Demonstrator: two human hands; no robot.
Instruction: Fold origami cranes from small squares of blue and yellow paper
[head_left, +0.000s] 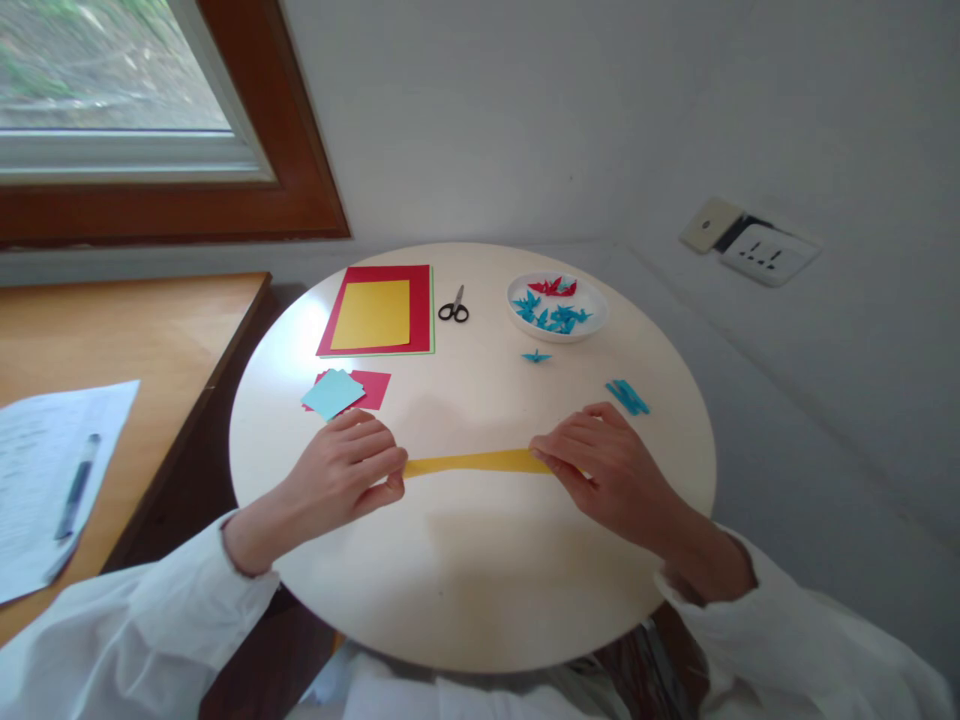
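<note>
Between my two hands a long yellow paper strip (472, 461) is stretched level above the round white table (480, 580). My left hand (349, 465) pinches its left end, and my right hand (600, 460) pinches the right end. The fingers hide both tips of the strip. Just beyond my left hand lie small light blue paper squares (332, 394) on top of pink paper squares (375, 388). Several folded blue paper strips (628, 396) rest past my right hand. A single blue paper crane (536, 356) stands on the table farther back.
A white dish (596, 330) holds several blue cranes and red cranes (553, 287). Scissors with black handles (454, 309) lie beside yellow paper (371, 314) on larger red paper (421, 310). At the left, a wooden desk (180, 330) carries written sheets (37, 480) and a pen (77, 485).
</note>
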